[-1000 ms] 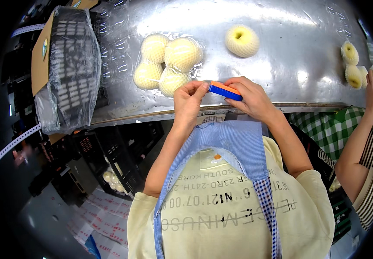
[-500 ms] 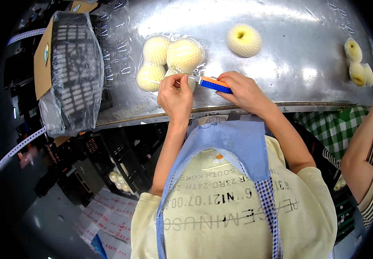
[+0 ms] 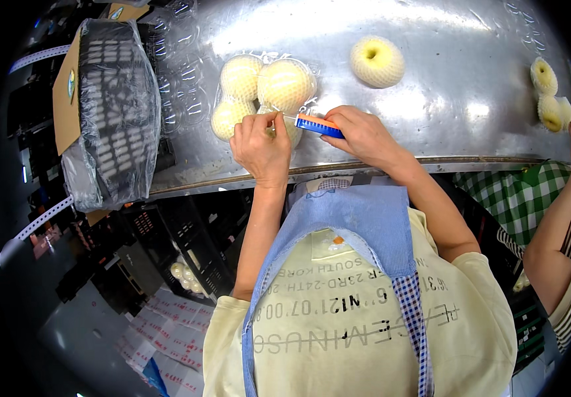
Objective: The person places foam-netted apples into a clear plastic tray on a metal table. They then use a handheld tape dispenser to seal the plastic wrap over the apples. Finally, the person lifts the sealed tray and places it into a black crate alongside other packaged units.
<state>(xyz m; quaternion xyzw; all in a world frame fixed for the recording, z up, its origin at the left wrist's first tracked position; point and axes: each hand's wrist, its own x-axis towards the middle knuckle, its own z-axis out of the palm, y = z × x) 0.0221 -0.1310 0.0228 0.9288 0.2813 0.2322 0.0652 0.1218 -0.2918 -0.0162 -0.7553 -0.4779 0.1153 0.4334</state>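
In the head view, the left hand [image 3: 262, 147] is pinching a thin pale strip [image 3: 289, 117] at the end of the blue-and-orange tool [image 3: 320, 128], which the right hand's [image 3: 366, 137] grip is clasping over the worktop [image 3: 431, 99], beside a clear pack of foam-netted fruit [image 3: 285, 85].

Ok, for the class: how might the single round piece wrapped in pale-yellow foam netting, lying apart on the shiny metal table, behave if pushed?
The round piece would probably roll, since its sides curve and nothing blocks it. The shiny metal table looks smooth, so sliding seems possible too. The foam netting looks soft, so it should give slightly.
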